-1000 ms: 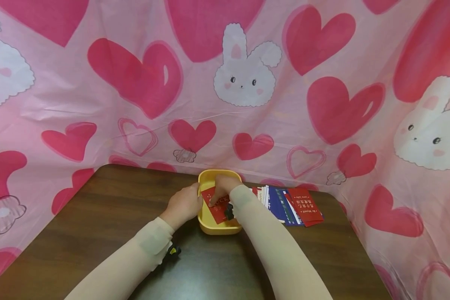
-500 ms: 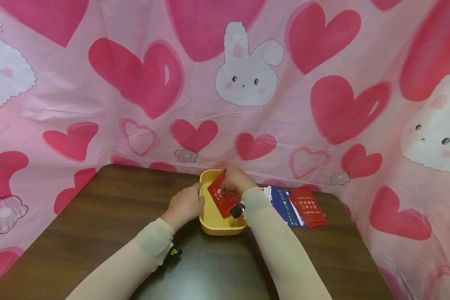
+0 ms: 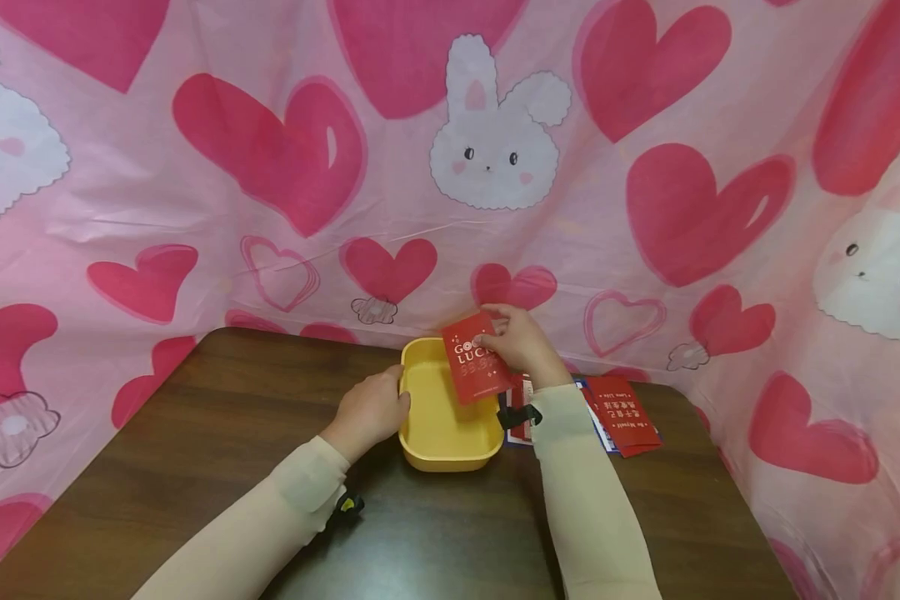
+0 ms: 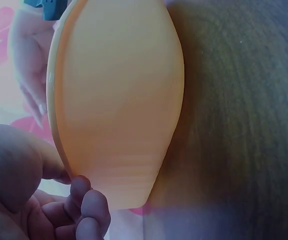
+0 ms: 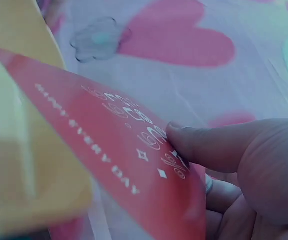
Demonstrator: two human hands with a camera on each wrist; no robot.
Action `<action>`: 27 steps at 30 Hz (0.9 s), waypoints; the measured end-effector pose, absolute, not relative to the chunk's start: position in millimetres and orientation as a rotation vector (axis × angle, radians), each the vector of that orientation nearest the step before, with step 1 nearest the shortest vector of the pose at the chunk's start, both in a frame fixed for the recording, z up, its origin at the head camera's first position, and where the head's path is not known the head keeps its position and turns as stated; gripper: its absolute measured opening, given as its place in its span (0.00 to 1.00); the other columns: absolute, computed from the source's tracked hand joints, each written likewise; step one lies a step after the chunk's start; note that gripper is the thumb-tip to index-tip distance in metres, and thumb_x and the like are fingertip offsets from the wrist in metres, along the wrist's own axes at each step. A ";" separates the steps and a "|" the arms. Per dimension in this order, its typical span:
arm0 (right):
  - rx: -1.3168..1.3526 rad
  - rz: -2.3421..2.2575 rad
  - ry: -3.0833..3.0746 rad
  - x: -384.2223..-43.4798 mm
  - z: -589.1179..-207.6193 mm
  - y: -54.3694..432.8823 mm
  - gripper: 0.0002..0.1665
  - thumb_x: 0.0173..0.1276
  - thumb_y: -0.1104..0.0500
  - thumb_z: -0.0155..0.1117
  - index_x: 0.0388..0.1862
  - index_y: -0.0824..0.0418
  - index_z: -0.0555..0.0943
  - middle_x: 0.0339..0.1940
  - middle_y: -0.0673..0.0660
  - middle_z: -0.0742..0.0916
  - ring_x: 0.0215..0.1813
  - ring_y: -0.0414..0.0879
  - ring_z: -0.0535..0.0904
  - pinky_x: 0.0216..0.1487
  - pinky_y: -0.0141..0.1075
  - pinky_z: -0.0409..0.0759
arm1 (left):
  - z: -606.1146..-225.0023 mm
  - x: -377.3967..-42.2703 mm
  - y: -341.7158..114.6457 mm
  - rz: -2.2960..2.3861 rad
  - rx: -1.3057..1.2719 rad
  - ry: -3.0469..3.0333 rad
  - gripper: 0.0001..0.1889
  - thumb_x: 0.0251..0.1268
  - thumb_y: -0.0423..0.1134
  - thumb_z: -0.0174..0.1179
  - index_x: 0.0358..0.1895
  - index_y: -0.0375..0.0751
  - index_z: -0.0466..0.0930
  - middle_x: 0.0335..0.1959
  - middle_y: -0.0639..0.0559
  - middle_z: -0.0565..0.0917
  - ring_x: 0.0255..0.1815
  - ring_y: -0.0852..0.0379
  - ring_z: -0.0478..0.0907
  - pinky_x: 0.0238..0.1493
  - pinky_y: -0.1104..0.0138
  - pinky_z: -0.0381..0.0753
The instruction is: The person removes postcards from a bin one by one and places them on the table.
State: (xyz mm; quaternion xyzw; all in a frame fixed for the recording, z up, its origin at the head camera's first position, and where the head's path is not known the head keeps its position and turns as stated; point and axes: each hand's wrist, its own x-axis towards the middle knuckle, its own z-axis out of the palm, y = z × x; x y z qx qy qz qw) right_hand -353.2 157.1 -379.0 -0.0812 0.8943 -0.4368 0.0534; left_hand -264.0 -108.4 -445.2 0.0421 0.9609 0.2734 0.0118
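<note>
A yellow plastic bin [image 3: 450,462] stands near the back edge of the table, and no card shows inside it. My left hand [image 3: 369,414] grips its left rim; in the left wrist view the thumb and fingertips [image 4: 94,207] pinch that rim [image 4: 53,100]. Above the bin's right side, my right hand [image 3: 521,340] holds a red card [image 3: 474,367] printed "GOOD LUCK". Seen from the right wrist, the thumb [image 5: 204,147] presses on the printed face of the red card [image 5: 108,135], with the other fingers behind it.
Right of the bin lies a fanned row of cards [image 3: 624,417], red on top with blue and white ones below, partly hidden by my right forearm. A pink heart-and-rabbit cloth [image 3: 292,275] hangs behind the dark wooden table [image 3: 217,433].
My right hand has lifted the red card up out of the bin and moved it right, over the bin's right rim. My left hand keeps its grip on the rim.
</note>
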 end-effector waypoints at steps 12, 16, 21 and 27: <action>-0.232 -1.371 2.755 -337.1 -377.0 209.0 0.41 0.83 0.59 0.70 0.91 0.50 0.70 0.65 0.72 0.91 0.50 0.56 0.92 0.44 0.44 0.94 | -446.9 -257.4 -114.2 0.867 0.100 2.942 0.28 0.84 0.47 0.63 0.81 0.43 0.77 0.59 0.44 0.91 0.47 0.45 0.85 0.63 0.40 0.88; -0.143 -1.357 2.783 -332.5 -366.1 230.6 0.42 0.86 0.60 0.66 0.93 0.47 0.66 0.66 0.74 0.89 0.50 0.57 0.90 0.43 0.43 0.92 | -445.0 -259.4 -114.9 0.873 0.113 2.961 0.28 0.84 0.47 0.63 0.80 0.42 0.78 0.57 0.44 0.91 0.44 0.46 0.84 0.59 0.42 0.89; 0.027 -1.363 2.780 -326.9 -363.1 263.8 0.43 0.89 0.59 0.60 0.95 0.40 0.59 0.81 0.75 0.79 0.58 0.61 0.86 0.45 0.46 0.93 | -443.7 -261.1 -118.0 0.849 0.116 2.974 0.26 0.84 0.48 0.63 0.77 0.43 0.79 0.52 0.45 0.90 0.42 0.46 0.84 0.55 0.44 0.89; 0.207 -1.356 2.813 -325.8 -373.7 304.9 0.44 0.88 0.60 0.54 0.96 0.41 0.55 0.86 0.73 0.75 0.59 0.61 0.83 0.42 0.45 0.91 | -442.9 -261.7 -118.9 0.869 0.121 2.955 0.27 0.84 0.49 0.63 0.79 0.44 0.78 0.54 0.46 0.90 0.44 0.46 0.84 0.60 0.42 0.89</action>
